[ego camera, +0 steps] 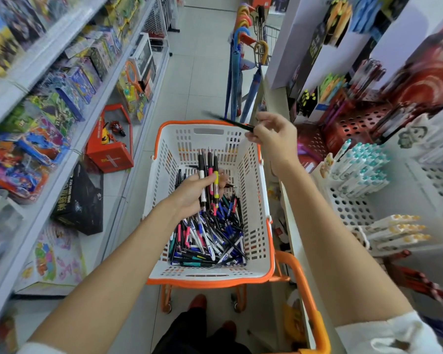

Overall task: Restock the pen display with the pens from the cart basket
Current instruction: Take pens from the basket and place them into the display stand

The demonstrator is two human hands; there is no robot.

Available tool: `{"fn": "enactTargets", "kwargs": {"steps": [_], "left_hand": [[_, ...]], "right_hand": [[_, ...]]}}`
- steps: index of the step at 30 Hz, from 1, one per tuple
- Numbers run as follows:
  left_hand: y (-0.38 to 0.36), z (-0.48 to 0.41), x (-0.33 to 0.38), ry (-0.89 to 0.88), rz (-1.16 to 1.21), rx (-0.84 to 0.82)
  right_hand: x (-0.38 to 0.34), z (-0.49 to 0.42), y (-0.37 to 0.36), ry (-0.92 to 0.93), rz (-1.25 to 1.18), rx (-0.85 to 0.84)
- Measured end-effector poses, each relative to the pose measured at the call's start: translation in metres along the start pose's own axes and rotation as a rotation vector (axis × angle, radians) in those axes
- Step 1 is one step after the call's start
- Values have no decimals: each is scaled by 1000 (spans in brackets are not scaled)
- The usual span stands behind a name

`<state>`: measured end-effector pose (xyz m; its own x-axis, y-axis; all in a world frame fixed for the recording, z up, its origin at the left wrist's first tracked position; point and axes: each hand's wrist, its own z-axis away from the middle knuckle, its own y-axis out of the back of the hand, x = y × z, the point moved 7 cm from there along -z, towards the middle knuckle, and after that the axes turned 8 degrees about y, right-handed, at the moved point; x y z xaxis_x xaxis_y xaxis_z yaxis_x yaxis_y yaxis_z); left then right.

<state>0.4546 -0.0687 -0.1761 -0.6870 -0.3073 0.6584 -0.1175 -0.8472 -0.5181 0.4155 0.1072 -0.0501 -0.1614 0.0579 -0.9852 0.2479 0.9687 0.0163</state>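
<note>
A white cart basket (257, 200) with an orange rim stands in the aisle in front of me, its bottom covered by a heap of loose pens (207, 238). My left hand (189, 194) is over the basket and grips a bunch of several pens (209, 177), tips pointing away from me. Above the basket's far right corner, my right hand (273, 134) pinches a single black pen (230, 121) that points left and looks blurred. The pen display (353, 159) of perforated red and white holders stands on the right shelf.
Toy boxes fill the white shelves (62, 111) on the left. Umbrellas (243, 72) hang at the aisle's far right. The cart's orange handle (307, 297) is at my lower right. White pens with teal caps (361, 164) and yellow-capped ones (397, 231) stand in the display.
</note>
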Motion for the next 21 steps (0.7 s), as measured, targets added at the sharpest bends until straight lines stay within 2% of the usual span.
{"fn": "enactTargets", "kwargs": {"steps": [3,5,9,12,14,18,21], "left_hand": [[-8,-7,7,-80,137,102],[-12,-9,11,-97,147,168],[-28,-12,12,-103,176,143],[-42,-12,10,-90,173,129],[-57,-10,11,-82,165,126],[-112,-5,2,-59,221,51],[-161,-5,-10,-32,134,11]], "right_hand": [[13,29,-6,22,191,-52],[26,48,-10,69,326,-111],[40,77,-10,208,560,-210],[40,85,0,240,586,-230],[33,86,19,191,511,-68],[5,93,63,191,163,499],[-13,88,79,238,27,659]]}}
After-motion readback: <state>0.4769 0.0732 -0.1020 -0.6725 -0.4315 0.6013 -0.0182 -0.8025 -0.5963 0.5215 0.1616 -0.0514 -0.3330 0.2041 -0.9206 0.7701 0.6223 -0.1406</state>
